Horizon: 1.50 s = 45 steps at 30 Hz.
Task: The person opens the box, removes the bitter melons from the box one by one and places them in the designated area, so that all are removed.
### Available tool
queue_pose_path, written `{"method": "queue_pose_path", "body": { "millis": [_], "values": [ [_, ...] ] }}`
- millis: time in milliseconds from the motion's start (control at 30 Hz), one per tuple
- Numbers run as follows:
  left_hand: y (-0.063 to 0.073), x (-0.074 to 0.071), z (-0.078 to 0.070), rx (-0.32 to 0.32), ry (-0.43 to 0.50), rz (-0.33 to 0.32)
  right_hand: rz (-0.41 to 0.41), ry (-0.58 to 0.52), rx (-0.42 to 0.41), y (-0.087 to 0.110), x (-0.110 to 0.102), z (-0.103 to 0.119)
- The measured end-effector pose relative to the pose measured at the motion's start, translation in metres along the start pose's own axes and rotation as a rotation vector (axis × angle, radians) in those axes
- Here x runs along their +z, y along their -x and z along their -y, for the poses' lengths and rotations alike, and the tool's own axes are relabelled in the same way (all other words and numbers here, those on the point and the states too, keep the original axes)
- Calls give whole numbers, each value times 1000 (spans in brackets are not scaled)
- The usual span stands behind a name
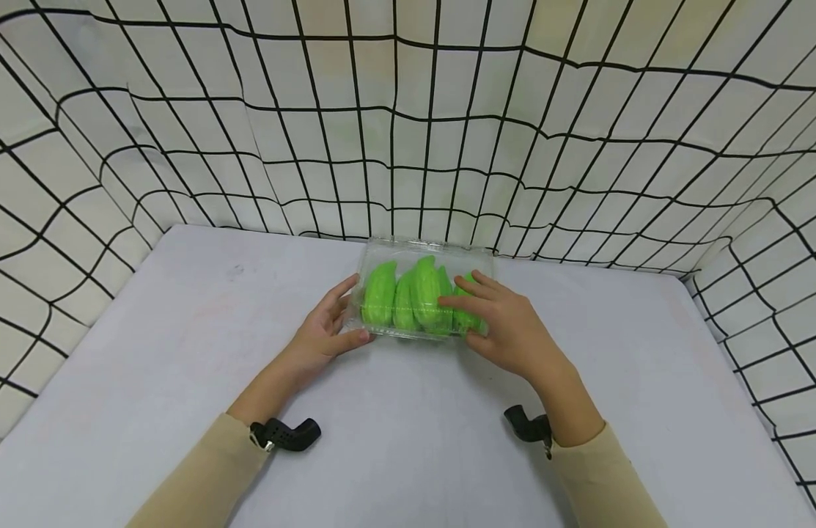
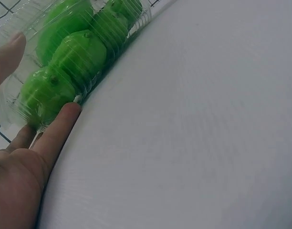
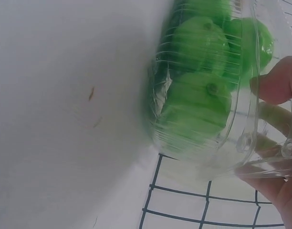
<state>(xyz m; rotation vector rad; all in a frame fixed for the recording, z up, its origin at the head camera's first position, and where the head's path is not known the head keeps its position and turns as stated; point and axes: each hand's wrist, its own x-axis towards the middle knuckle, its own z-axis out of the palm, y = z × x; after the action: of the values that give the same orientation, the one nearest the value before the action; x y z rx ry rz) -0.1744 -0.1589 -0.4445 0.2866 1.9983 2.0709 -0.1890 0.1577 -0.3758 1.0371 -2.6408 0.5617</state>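
Note:
A clear plastic clamshell box lies on the table with several bright green, plump fruits inside, tapered toward the back. My left hand holds its left end, with the thumb by the front corner and the other fingers along the side. At the opposite end, my right hand reaches over the box. In the right wrist view its thumb presses the near side of the clear rim, while other fingers show through the plastic behind it. Two round snap tabs stand apart there.
A white table lies beneath the hands. Black wire mesh backed by pale cloth encloses its back and sides, and the box sits close to the rear mesh. Each wrist wears a black camera mount.

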Motion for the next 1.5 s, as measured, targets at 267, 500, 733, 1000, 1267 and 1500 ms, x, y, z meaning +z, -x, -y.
{"method": "queue_pose_path", "body": {
  "millis": [267,500,733,1000,1267,1500],
  "values": [
    [0,-3,2,10,43,28,-17,-48,12,1,-1,-2],
    [-1,-4,4,14,141,77,-38,-98,13,2,-4,-2],
    [-1,-5,4,35,193,122,-47,-139,29,2,-6,-2],
    [-1,-5,4,20,201,123,-48,-142,36,2,-6,-2],
    [-2,0,1,4,179,100,-67,-171,22,2,-7,-2],
    [-4,5,-2,-7,182,88,-101,-216,4,2,-7,-2]
  ]
}}
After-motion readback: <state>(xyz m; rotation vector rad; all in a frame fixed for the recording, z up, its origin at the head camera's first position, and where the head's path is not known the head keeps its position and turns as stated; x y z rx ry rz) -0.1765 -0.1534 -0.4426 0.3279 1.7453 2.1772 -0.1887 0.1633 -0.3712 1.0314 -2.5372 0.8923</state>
